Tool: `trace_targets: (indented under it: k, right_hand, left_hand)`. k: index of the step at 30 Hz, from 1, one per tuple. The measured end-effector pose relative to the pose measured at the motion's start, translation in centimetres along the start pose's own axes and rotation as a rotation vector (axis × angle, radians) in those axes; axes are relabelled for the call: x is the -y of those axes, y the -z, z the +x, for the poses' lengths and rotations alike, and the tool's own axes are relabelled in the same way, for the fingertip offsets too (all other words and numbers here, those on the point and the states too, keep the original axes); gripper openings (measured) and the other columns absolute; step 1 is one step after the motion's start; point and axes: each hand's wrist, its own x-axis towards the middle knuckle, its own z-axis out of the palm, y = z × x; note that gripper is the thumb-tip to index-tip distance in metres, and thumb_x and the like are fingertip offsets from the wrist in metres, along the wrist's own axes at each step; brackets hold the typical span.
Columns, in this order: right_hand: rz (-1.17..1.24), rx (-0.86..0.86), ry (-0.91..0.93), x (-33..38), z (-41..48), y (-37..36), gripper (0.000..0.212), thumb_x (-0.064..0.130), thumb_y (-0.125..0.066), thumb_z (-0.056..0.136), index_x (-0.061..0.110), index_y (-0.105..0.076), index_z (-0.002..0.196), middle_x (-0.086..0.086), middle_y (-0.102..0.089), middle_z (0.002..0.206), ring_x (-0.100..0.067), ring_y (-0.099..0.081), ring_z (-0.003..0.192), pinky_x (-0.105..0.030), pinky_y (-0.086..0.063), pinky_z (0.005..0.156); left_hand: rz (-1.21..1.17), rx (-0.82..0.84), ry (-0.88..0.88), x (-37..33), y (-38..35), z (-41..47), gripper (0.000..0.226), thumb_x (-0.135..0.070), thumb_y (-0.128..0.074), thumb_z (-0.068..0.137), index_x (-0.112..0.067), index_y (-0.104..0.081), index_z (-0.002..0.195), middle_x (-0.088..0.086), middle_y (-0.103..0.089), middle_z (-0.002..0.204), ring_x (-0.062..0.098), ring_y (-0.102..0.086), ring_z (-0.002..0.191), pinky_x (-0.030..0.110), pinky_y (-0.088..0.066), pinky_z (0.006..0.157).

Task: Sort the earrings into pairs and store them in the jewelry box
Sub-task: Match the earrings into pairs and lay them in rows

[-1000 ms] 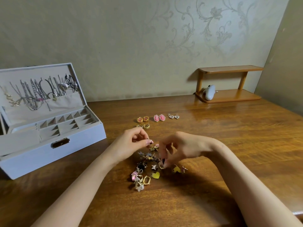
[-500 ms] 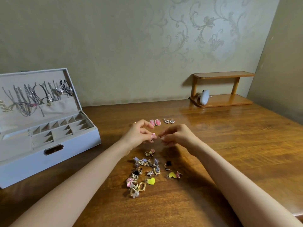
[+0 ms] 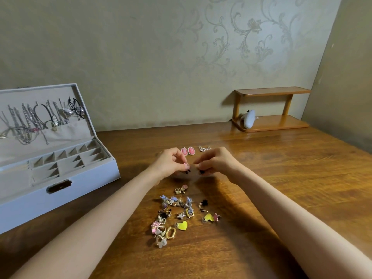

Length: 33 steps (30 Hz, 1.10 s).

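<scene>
The left hand (image 3: 171, 164) and right hand (image 3: 216, 162) meet above the tabletop (image 3: 281, 178), fingers curled, each seemingly pinching a small dark earring (image 3: 188, 172). Just beyond them lie a pink pair (image 3: 188, 151) and a silvery pair (image 3: 203, 149); nearer the person, the loose pile (image 3: 177, 214) lies unsorted. The compartments of the open jewelry box (image 3: 80, 190) look empty, so most of the task appears undone.

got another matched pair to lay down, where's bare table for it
Bare table lies right of the white heart pair, running to the shelf, and between the jewelry box and the left hand. Crowded: the loose pile near you, and the sorted row around the pink pair.
</scene>
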Motion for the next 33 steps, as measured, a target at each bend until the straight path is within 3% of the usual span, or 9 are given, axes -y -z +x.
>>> trace_targets:
  k: [5,9,11,17,24,30,33]
  right_hand:
    - [-0.006,0.002,-0.013,-0.6,0.2,-0.2,0.012,0.010,-0.077,0.073,0.005,-0.072,0.082,-0.012,-0.070,0.082,-0.013,-0.065,0.066,-0.017,-0.051,0.054]
    - [0.014,0.042,-0.004,-0.7,0.3,0.0,0.014,0.002,-0.076,0.072,0.004,-0.069,0.084,-0.009,-0.069,0.075,-0.011,-0.066,0.063,-0.021,-0.056,0.059]
    - [0.014,0.060,0.031,-0.4,0.2,0.3,0.014,0.002,-0.076,0.073,0.004,-0.066,0.083,-0.007,-0.068,0.072,-0.009,-0.066,0.061,-0.019,-0.053,0.054]
    - [-0.147,0.113,0.024,0.2,0.6,0.9,0.017,0.016,-0.080,0.069,0.007,-0.066,0.069,-0.008,-0.068,0.071,-0.013,-0.064,0.060,-0.018,-0.052,0.053]
    - [-0.212,0.109,0.075,-0.4,1.1,0.8,0.023,0.013,-0.080,0.070,-0.001,-0.066,0.082,-0.006,-0.068,0.070,-0.008,-0.064,0.056,-0.016,-0.049,0.050]
    - [-0.082,0.198,0.023,-0.2,1.4,2.1,0.018,0.003,-0.071,0.077,-0.008,-0.067,0.090,-0.013,-0.069,0.075,-0.011,-0.066,0.059,-0.017,-0.054,0.054]
    - [-0.123,0.242,0.000,-0.3,1.7,2.1,0.012,-0.002,-0.068,0.078,-0.007,-0.068,0.090,-0.013,-0.069,0.077,-0.011,-0.065,0.060,-0.017,-0.055,0.056]
  left_hand:
    - [-0.052,0.038,0.008,0.1,0.0,-0.1,0.014,-0.005,-0.069,0.080,-0.007,-0.058,0.089,0.005,-0.066,0.083,0.010,-0.064,0.074,0.017,-0.055,0.060]
    - [0.001,0.082,-0.017,0.2,0.0,0.0,0.013,-0.006,-0.067,0.081,-0.012,-0.056,0.082,0.004,-0.065,0.080,0.009,-0.063,0.073,0.018,-0.054,0.060]
    - [0.041,0.096,-0.033,0.1,0.0,0.2,0.013,-0.007,-0.068,0.081,-0.014,-0.057,0.081,0.004,-0.065,0.080,0.010,-0.062,0.072,0.018,-0.053,0.059]
    - [0.150,0.136,-0.060,-0.4,0.2,0.7,0.012,-0.010,-0.067,0.082,-0.017,-0.059,0.077,0.001,-0.063,0.077,0.006,-0.059,0.067,0.015,-0.049,0.054]
    - [0.178,0.172,-0.063,-0.1,0.0,1.3,0.005,-0.008,-0.065,0.084,-0.012,-0.064,0.087,-0.001,-0.062,0.082,0.006,-0.061,0.073,0.013,-0.051,0.054]
    - [0.160,0.253,-0.084,-0.5,0.8,1.6,0.009,-0.008,-0.062,0.086,-0.007,-0.065,0.095,-0.004,-0.066,0.079,0.001,-0.062,0.071,0.004,-0.047,0.061]
    - [0.227,0.254,-0.091,-0.1,0.4,1.9,0.005,-0.008,-0.064,0.085,-0.012,-0.065,0.089,-0.004,-0.064,0.082,0.005,-0.061,0.077,0.009,-0.048,0.066]
